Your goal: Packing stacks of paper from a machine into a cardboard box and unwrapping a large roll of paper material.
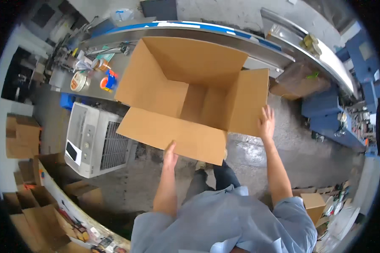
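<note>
A large brown cardboard box (164, 99) is held in front of me, its open top facing me and its flaps spread outward. The inside that shows holds nothing. My left hand (170, 158) pinches the edge of the near flap (177, 135), thumb on top and the other fingers hidden beneath. On the right side flap (248, 101), my right hand (266, 123) grips the outer edge, with its fingers along the border. The far side of the box reaches over the metal workbench (126, 67); its underside cannot be seen.
An orange and blue tape dispenser (108, 81) and a round tub (78, 81) sit on the bench at left. Below stands a white cooler unit (98, 139). Blue machinery (325, 107) is at right; cardboard cartons (46, 223) crowd the lower left.
</note>
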`<state>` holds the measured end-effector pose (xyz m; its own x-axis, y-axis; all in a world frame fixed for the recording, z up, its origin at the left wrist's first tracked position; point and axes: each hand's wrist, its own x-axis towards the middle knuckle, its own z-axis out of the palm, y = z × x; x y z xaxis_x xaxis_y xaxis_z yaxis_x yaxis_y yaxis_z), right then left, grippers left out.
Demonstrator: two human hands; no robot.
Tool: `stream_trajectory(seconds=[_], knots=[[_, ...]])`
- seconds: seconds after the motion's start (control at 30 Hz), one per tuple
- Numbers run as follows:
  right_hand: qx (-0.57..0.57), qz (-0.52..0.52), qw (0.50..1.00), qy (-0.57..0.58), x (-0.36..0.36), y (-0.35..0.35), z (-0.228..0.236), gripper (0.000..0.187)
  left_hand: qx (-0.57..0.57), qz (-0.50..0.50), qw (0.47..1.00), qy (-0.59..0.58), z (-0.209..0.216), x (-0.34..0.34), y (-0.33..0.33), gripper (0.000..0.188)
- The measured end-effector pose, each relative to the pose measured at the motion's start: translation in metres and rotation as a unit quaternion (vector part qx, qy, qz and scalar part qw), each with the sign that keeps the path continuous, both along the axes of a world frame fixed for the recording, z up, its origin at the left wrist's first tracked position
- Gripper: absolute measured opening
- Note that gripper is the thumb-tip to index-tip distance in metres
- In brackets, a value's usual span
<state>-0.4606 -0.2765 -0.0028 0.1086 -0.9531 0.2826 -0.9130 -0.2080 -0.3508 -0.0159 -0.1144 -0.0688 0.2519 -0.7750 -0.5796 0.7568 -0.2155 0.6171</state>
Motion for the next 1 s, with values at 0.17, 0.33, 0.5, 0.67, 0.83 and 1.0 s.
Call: stream_trajectory(seconds=[0.17, 0.33, 0.5, 0.67, 0.83, 1.0], knots=[[0.185, -0.097, 0.973, 0.097, 0.007, 0.006, -0.078, 0.069, 0.258, 0.025, 0.768, -0.585, -0.052, 0.015, 0.038, 0.088], [0.335, -0.225, 0.915, 0.005, 0.053, -0.010, -0.068, 0.115, 0.452, -0.269, 0.466, -0.711, -0.045, -0.023, -0.028, 0.095], [0.406, -0.176, 0.895, -0.058, 0.091, -0.038, -0.046, 0.132, 0.235, -0.367, 0.796, -0.420, -0.026, -0.036, -0.089, 0.091], [0.409, -0.171, 0.890, -0.105, 0.088, -0.056, -0.101, 0.119, 0.302, -0.250, 0.891, -0.228, -0.010, -0.088, -0.146, 0.096], [0.489, -0.092, 0.775, -0.391, 0.082, -0.072, -0.141, 0.082, 0.192, -0.143, 0.961, -0.136, -0.048, -0.085, -0.143, 0.082], [0.425, -0.026, 0.737, -0.525, 0.085, -0.073, -0.136, 0.074, 0.050, -0.005, 0.999, -0.012, -0.080, -0.079, -0.152, 0.052]])
